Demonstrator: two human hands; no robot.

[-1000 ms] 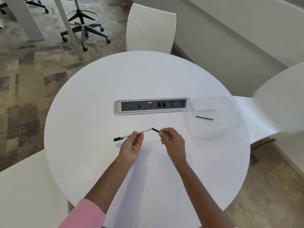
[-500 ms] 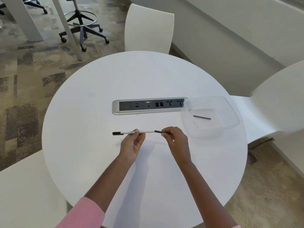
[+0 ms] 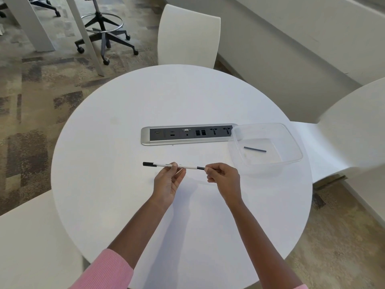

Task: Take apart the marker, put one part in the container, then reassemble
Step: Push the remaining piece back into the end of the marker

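White marker (image 3: pixel 174 165) pinched by both hands.

Left hand (image 3: pixel 169 185) and right hand (image 3: pixel 224 179) were bare, no rings/watch seen. Pink ribbed sleeve (image 3: pixel 108 270) on left arm, pushed up; pink edge at right.

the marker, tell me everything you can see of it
The marker is a slim white barrel, plastic by the look, with small dark print and a black piece at each end. It is held roughly level above the round white table, off its surface. The left hand pinches the barrel near the middle; the right hand grips the black right end, hiding its tip.
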